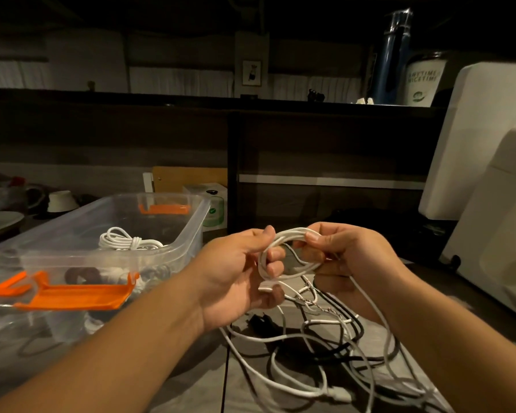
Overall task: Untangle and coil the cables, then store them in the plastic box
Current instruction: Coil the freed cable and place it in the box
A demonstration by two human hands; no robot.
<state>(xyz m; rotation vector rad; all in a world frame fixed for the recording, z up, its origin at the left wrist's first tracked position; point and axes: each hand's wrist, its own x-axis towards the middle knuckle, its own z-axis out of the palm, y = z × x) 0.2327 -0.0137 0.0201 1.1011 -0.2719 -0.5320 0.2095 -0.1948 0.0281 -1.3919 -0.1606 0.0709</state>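
Observation:
A small coil of white cable hangs in the air between both hands. My left hand grips its left side, fingers curled through the loops. My right hand pinches the coil's top right between thumb and fingers. Its loose tail runs down from my right hand into a tangle of white and black cables on the table. The clear plastic box with orange latches stands at the left, holding a bundled white cable.
The clear lid with an orange latch lies in front of the box. A white appliance stands at the right edge. A dark shelf unit rises behind. Bowls and a plate sit far left.

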